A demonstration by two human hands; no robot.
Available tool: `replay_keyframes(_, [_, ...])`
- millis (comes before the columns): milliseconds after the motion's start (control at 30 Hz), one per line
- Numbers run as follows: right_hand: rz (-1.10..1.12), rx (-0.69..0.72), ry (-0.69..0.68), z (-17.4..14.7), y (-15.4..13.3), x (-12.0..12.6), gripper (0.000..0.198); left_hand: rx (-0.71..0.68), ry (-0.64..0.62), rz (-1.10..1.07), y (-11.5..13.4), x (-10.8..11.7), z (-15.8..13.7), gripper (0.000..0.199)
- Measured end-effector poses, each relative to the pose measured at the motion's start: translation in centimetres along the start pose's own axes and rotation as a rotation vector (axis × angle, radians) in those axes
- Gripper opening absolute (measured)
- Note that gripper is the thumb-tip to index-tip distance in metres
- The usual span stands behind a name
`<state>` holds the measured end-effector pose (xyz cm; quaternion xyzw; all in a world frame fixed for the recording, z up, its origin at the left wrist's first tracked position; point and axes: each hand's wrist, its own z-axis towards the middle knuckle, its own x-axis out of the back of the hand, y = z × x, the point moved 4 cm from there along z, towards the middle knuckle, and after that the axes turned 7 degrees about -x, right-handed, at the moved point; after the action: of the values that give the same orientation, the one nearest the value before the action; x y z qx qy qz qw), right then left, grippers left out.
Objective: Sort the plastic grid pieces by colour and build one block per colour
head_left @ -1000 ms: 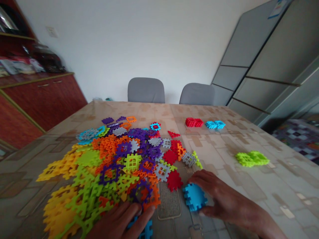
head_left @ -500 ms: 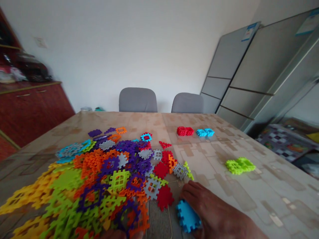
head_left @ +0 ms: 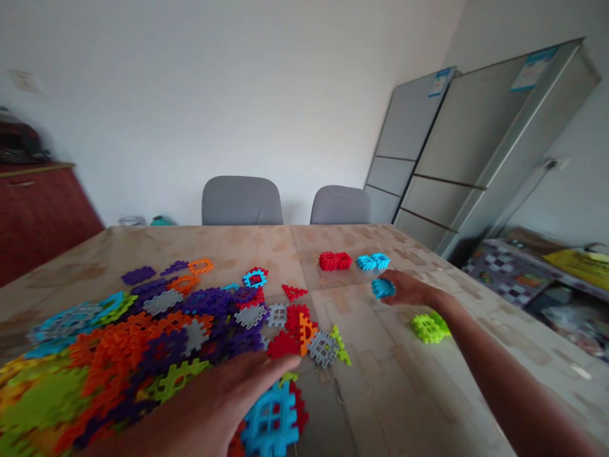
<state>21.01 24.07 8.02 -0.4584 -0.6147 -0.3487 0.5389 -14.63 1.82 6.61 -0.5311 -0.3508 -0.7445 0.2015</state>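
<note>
My right hand (head_left: pixel 404 289) reaches out over the right side of the table, its fingers closed on a solid blue interlocking tile (head_left: pixel 383 289). Just beyond it stand joined stacks of light-blue tiles (head_left: pixel 373 261) and red tiles (head_left: pixel 335 261). Nearer, and partly behind my forearm, sits a lime-green stack (head_left: pixel 429 327). At the front, my left hand (head_left: pixel 233 387) has a blue window tile (head_left: pixel 272 419) at its fingers and seems to grip it; part of the grip is hidden. Below and left of that hand spreads a heap of notched tiles in orange (head_left: pixel 111 346), purple, lime and yellow.
Red, grey and orange tiles lie along the heap's right edge, including a grey window tile (head_left: pixel 323 348) and a red triangle (head_left: pixel 294 292). Two grey chairs (head_left: pixel 242 202) stand behind the patterned table (head_left: pixel 371 393). A fridge (head_left: pixel 442 139) is at the back right.
My right hand has carried the solid blue tile forward, towards the light-blue stack. The left hand has risen into view with a blue window tile. The view has turned slightly right.
</note>
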Motion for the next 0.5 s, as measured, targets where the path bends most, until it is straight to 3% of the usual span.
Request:
replay_keyframes(100, [-0.039, -0.06, -0.023, 2.7, 2.4, -0.2, 0.027, -0.006, 0.003, -0.089, 0.3, 2.4, 5.5, 0.084])
replay_keyframes(200, [-0.044, -0.079, -0.042, 4.3, 3.9, -0.7, 0.028, 0.024, -0.025, -0.116, -0.5, 3.2, 10.7, 0.08])
replay_keyframes(433, [0.048, -0.098, 0.018, 5.6, 6.6, -1.3, 0.032, 0.003, -0.077, -0.092, -2.7, 0.5, 20.1, 0.082])
replay_keyframes(500, [0.114, -0.081, 0.064, 5.1, 7.3, -1.1, 0.032, -0.012, -0.089, -0.093, -2.9, -0.7, 21.9, 0.073])
